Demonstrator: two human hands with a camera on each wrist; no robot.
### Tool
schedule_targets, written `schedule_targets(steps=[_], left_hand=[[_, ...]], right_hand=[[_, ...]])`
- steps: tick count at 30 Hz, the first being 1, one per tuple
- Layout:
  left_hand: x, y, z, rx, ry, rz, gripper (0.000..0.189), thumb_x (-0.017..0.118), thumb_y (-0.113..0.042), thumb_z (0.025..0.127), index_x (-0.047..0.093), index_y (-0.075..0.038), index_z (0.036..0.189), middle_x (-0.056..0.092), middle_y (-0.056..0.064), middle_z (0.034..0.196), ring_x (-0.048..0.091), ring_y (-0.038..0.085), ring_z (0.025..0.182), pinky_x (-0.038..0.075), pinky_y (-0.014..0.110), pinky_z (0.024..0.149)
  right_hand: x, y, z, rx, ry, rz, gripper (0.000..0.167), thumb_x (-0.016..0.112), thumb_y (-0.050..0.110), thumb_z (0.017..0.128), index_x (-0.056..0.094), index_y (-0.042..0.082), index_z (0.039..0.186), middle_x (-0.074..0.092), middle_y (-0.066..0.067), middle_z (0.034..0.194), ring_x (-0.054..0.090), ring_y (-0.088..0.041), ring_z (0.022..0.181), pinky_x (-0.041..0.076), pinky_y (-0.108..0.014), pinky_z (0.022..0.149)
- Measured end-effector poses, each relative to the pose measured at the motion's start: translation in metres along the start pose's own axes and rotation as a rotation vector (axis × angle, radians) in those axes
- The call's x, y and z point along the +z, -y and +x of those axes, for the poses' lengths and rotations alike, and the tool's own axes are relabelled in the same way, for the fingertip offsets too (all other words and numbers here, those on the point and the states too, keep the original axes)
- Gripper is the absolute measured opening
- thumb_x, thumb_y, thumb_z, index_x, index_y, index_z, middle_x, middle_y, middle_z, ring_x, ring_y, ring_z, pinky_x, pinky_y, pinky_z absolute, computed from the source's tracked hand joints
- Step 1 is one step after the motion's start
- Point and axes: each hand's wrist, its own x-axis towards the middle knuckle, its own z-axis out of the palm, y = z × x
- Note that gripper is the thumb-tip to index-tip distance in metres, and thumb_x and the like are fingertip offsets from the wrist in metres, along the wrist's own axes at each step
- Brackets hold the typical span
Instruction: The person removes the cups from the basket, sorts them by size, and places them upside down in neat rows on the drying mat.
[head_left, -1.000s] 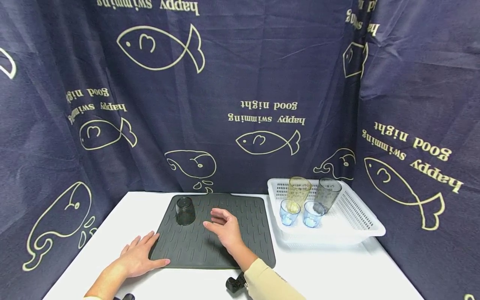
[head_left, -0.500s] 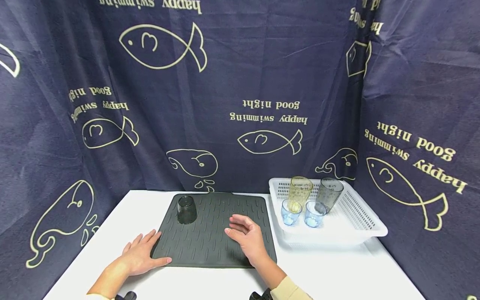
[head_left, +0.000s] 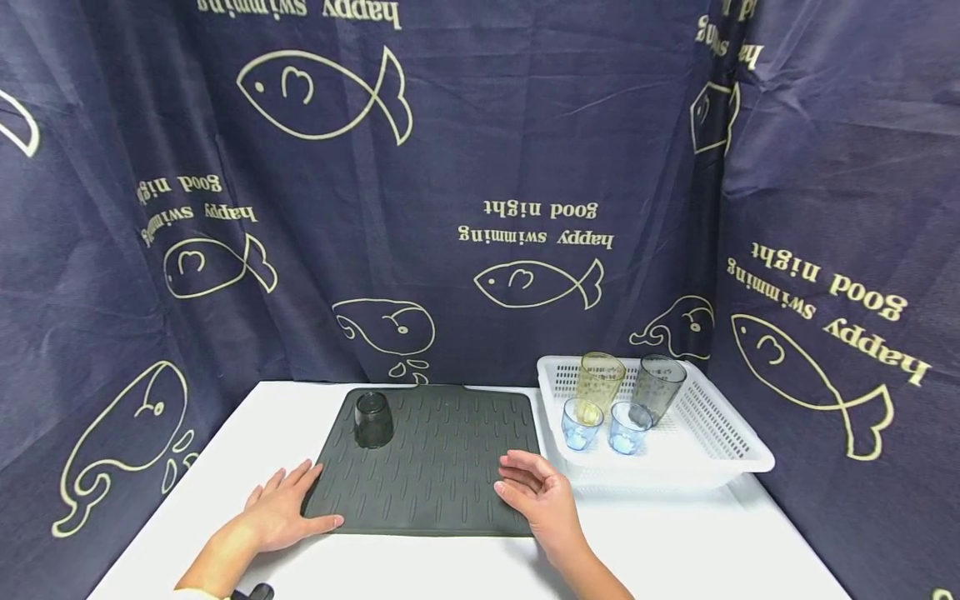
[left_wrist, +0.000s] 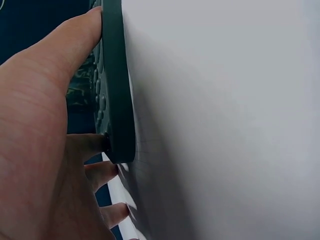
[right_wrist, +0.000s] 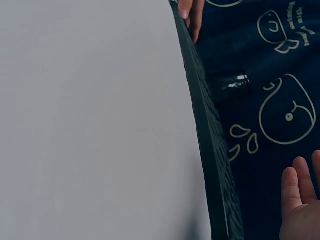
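A dark grey ribbed drying mat [head_left: 435, 483] lies on the white table. On its back left part a dark glass [head_left: 373, 421] stands upside down. My left hand [head_left: 273, 510] rests with spread fingers on the mat's front left corner; in the left wrist view its thumb [left_wrist: 75, 42] touches the mat edge [left_wrist: 117, 90]. Above the mat's right side hovers my right hand [head_left: 543, 504], its fingers loosely bent and holding nothing. The right wrist view also has its fingers [right_wrist: 300, 185] free of any object.
To the right stands a white perforated basket [head_left: 720, 458]. It holds a yellowish glass [head_left: 600, 379], a grey glass [head_left: 658, 387] and two small blue glasses, one at left [head_left: 581, 427] and one at right [head_left: 628, 429]. A patterned dark blue curtain [head_left: 450, 167] surrounds the table.
My right hand has moved right across the mat, away from the dark glass and nearer the basket. The left hand stays on the mat corner.
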Motion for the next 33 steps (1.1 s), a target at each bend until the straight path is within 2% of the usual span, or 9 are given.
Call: schedule_targets(steps=[4,8,13,19,21,27,33], left_hand=[[0.001,0.001,-0.001,0.002,-0.006,-0.002,0.108,0.071,-0.072,0.08,0.041,0.003,0.152,0.037,0.031,0.158,0.026,0.067,0.142,0.021,0.085,0.107],[0.003,0.002,0.0,0.003,-0.02,-0.003,0.108,0.072,-0.072,0.079,0.042,0.003,0.151,0.038,0.031,0.158,0.027,0.066,0.142,0.021,0.085,0.107],[0.001,0.0,-0.001,0.005,-0.024,0.003,0.107,0.072,-0.071,0.079,0.043,0.003,0.151,0.039,0.031,0.157,0.028,0.066,0.141,0.022,0.085,0.107],[0.0,-0.001,0.0,-0.002,-0.019,0.014,0.106,0.072,-0.071,0.08,0.043,0.002,0.151,0.038,0.031,0.157,0.028,0.066,0.141,0.022,0.084,0.107],[0.0,-0.001,0.0,-0.006,-0.018,0.012,0.106,0.072,-0.071,0.08,0.043,0.002,0.151,0.038,0.031,0.157,0.028,0.066,0.142,0.022,0.084,0.107],[0.001,0.0,0.0,0.0,-0.032,0.004,0.107,0.073,-0.071,0.079,0.043,0.002,0.151,0.039,0.031,0.157,0.028,0.066,0.142,0.022,0.084,0.107],[0.002,0.001,-0.001,-0.005,-0.022,-0.013,0.108,0.072,-0.072,0.079,0.042,0.002,0.152,0.038,0.03,0.158,0.027,0.066,0.143,0.02,0.085,0.108]], right_hand=[[-0.013,0.006,-0.008,-0.029,0.011,-0.012,0.052,0.078,-0.005,0.085,0.056,-0.012,0.132,0.072,0.0,0.12,0.072,-0.014,0.111,0.059,-0.024,0.094],[-0.026,0.01,-0.015,-0.1,0.02,-0.035,0.052,0.076,-0.008,0.085,0.053,-0.018,0.131,0.072,0.0,0.12,0.072,-0.016,0.112,0.059,-0.027,0.095],[-0.042,0.017,-0.022,-0.161,0.003,-0.05,0.048,0.074,-0.011,0.085,0.054,-0.018,0.129,0.072,-0.002,0.12,0.072,-0.018,0.112,0.059,-0.03,0.096],[-0.063,0.024,-0.023,-0.215,-0.007,-0.072,0.045,0.071,-0.015,0.085,0.054,-0.019,0.127,0.071,-0.017,0.121,0.073,-0.02,0.11,0.06,-0.031,0.095],[-0.07,0.027,-0.022,-0.238,0.003,-0.081,0.045,0.07,-0.016,0.086,0.053,-0.02,0.128,0.071,-0.018,0.122,0.073,-0.019,0.111,0.06,-0.03,0.095],[-0.088,0.039,-0.02,-0.272,0.011,-0.101,0.046,0.071,-0.015,0.086,0.05,-0.023,0.126,0.073,-0.004,0.121,0.073,-0.014,0.112,0.06,-0.031,0.095],[-0.103,0.048,-0.017,-0.317,-0.008,-0.106,0.042,0.07,-0.016,0.086,0.051,-0.024,0.124,0.074,0.0,0.119,0.074,-0.014,0.109,0.061,-0.026,0.091]])
